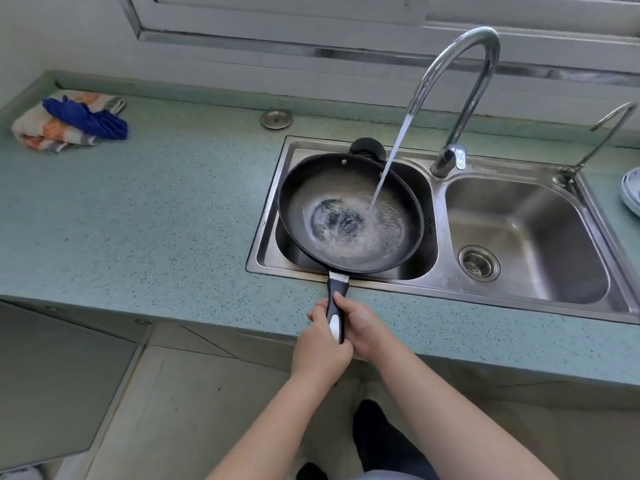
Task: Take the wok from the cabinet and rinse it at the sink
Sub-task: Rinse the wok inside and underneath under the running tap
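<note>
Gripping the wok's handle (337,311) from both sides, the left hand (320,344) and right hand (362,325) have their fingers curled tight round it, out past the counter edge (173,237). The wok (349,213) sits over the left basin of the sink (433,284), water from the faucet (460,84) pooling inside.

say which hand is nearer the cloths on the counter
Left. The left hand grips the wok handle on the side toward the cloths; the right hand grips its other side.
</note>
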Demonstrator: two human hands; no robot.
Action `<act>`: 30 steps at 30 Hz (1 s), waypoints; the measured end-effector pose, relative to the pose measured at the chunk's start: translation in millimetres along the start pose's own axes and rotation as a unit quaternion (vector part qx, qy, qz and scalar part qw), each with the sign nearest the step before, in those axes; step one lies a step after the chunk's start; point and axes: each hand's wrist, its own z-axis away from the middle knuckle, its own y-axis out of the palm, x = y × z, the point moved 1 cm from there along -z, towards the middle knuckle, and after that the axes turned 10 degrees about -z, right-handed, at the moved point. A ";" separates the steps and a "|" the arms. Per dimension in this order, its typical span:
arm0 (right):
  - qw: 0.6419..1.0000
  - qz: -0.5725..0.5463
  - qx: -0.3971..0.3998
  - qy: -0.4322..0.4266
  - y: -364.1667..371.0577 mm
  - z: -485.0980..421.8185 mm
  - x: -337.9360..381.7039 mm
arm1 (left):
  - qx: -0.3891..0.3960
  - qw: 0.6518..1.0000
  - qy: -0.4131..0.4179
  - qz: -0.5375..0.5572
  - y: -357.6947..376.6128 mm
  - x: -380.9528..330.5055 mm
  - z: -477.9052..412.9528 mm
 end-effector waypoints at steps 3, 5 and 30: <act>0.999 0.023 -0.017 -0.020 0.8 0.1 1.5 | 0.006 0.996 0.011 0.084 -1.0 1.9 -0.1; 1.000 0.000 -0.027 -0.015 -3.3 0.0 2.5 | 0.014 0.991 0.014 0.134 0.7 -1.6 1.0; 0.997 0.010 -0.020 -0.078 4.4 14.9 22.3 | 0.298 0.861 -0.012 0.411 -21.0 3.9 -4.3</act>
